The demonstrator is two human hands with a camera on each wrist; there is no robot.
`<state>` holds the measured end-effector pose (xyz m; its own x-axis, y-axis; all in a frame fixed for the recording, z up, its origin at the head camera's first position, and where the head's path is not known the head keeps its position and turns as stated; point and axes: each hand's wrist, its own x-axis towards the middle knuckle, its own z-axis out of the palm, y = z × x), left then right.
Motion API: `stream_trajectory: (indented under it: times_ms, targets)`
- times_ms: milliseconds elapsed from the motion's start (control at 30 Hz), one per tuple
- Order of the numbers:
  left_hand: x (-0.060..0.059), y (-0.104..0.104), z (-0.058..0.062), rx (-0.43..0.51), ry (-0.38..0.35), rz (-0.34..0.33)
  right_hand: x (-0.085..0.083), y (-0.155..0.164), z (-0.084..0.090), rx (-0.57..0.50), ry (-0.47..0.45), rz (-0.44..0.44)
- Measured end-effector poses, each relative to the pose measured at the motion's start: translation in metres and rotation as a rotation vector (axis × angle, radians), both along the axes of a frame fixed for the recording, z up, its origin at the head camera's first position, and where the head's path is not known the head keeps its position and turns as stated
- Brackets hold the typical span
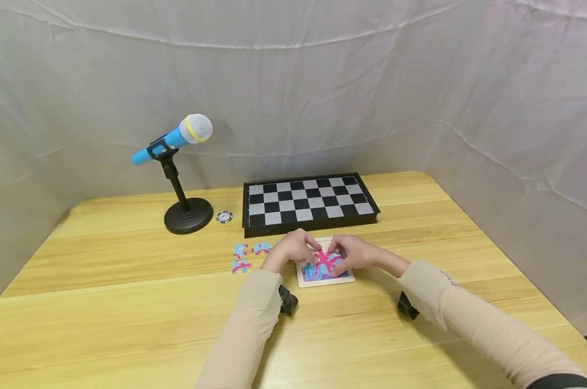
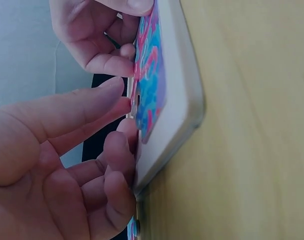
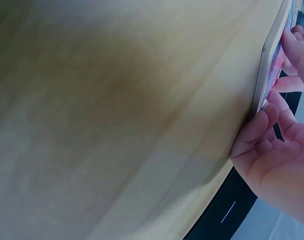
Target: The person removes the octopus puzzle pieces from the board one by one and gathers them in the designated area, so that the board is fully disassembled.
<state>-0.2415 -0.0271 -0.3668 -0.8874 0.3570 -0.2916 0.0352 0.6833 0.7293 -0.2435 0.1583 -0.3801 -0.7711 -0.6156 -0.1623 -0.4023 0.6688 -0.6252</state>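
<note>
A small jigsaw puzzle (image 1: 325,261) with a pink octopus on blue lies in a pale tray (image 1: 305,283) on the table. My left hand (image 1: 295,247) is over the tray's left side, thumb and index finger close together on a puzzle piece (image 2: 134,104) at the picture's edge. Its other fingers curl beside the tray rim in the left wrist view. From the right, my right hand (image 1: 355,253) touches the picture with thumb and fingertips spread apart. Several loose puzzle pieces (image 1: 241,266) lie left of the tray, one partly hidden behind my left hand.
Just behind the tray stands a black-framed checkered game board (image 1: 303,202). A blue toy microphone (image 1: 174,139) is on a black stand (image 1: 188,216) at the back left, with a poker chip (image 1: 224,216) beside its base. Grey cloth (image 1: 284,97) hangs behind the table.
</note>
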Motion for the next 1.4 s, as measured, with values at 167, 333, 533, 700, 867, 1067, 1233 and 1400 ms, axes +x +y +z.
stream_trajectory:
  times_ms: [167,333,533,700,867,1067,1233,1400]
  targets:
    - [0.0014,0.0009,0.0025,-0.001,0.009,0.001,0.0006,-0.0007,0.0009,0.007,0.001,-0.002]
    - [0.0026,0.0013,0.0039,0.013,0.009,0.013,0.0018,-0.0013,0.0025,0.012,-0.004,-0.005]
    - [0.0019,0.0007,0.0034,0.096,-0.007,0.050,0.0017,-0.0013,0.0029,0.017,-0.010,-0.009]
    - [0.0008,0.0003,0.0017,0.204,-0.034,0.095,0.0004,-0.0009,0.0017,0.014,-0.009,-0.004]
    - [0.0005,0.0003,0.0009,0.228,-0.033,0.088,-0.0009,-0.0005,0.0006,0.022,-0.024,-0.015]
    - [-0.0002,0.0003,-0.0014,0.259,-0.032,0.083,-0.0007,-0.0004,0.0005,0.018,-0.016,-0.008]
    - [-0.0011,0.0015,-0.0033,0.301,-0.050,0.083,0.0001,-0.0007,0.0013,0.012,-0.010,-0.002]
    - [-0.0007,0.0033,-0.0015,0.338,-0.078,0.101,-0.0001,-0.0013,0.0017,0.003,-0.011,0.001]
